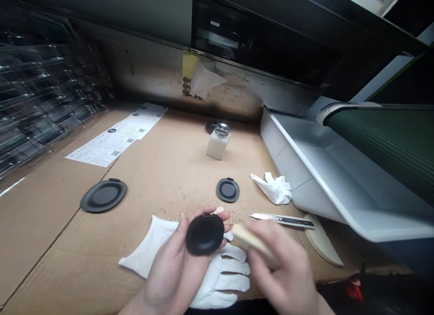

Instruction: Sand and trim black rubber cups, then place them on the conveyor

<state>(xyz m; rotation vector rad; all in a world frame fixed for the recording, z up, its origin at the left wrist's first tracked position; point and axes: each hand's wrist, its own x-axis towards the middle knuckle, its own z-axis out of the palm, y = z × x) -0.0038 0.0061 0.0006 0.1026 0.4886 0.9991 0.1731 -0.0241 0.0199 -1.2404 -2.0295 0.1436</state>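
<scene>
My left hand (172, 265) grips a small black oval disc (205, 234) between thumb and fingers, holding it up over a white glove (222, 274) on the cardboard. My right hand (285, 270) is closed on a pale stick-like tool (249, 239), blurred by motion, whose tip points at the disc's right edge. A smaller black oval cap (228, 190) lies on the cardboard just beyond the hands. A larger black oval cap (103, 195) lies to the left.
A utility knife (283, 220) and a crumpled white cloth (275, 188) lie to the right. A white dispenser bottle (218, 142) stands further back. Printed sheets (118, 136) lie at back left, clear trays (40, 93) are stacked left, and a grey chute (339, 184) runs along the right.
</scene>
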